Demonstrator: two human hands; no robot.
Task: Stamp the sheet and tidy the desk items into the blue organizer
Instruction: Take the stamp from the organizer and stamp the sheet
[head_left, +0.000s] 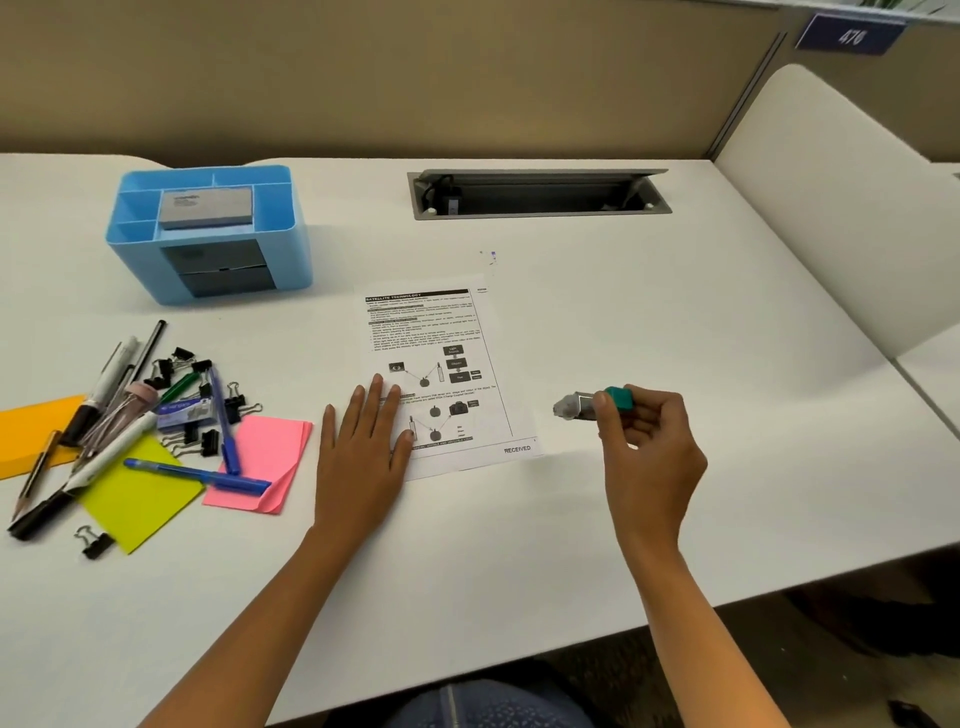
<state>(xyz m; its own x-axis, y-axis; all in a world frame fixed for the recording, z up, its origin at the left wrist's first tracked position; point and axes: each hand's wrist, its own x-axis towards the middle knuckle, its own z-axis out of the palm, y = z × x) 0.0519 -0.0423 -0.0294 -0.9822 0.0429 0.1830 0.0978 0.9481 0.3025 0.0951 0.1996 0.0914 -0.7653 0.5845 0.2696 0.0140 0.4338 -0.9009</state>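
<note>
A printed sheet (441, 332) lies in the middle of the white desk, with a "RECEIVED" mark at its lower right corner. My left hand (363, 441) rests flat on the sheet's lower left part, fingers spread. To the right of the sheet, my right hand (649, 441) holds a small stamp (592, 402) with a teal top and grey body, lifted off the paper. The blue organizer (291, 234) stands at the back left with a grey block in its top compartment. Pens, a pencil, binder clips (208, 441), a staple box and sticky notes (265, 462) lie scattered at the left.
A cable hatch (540, 195) is set open into the desk behind the sheet. A tan partition wall rises behind the desk. A white rounded divider (831, 234) borders the right side. The desk's front edge runs diagonally at the lower right.
</note>
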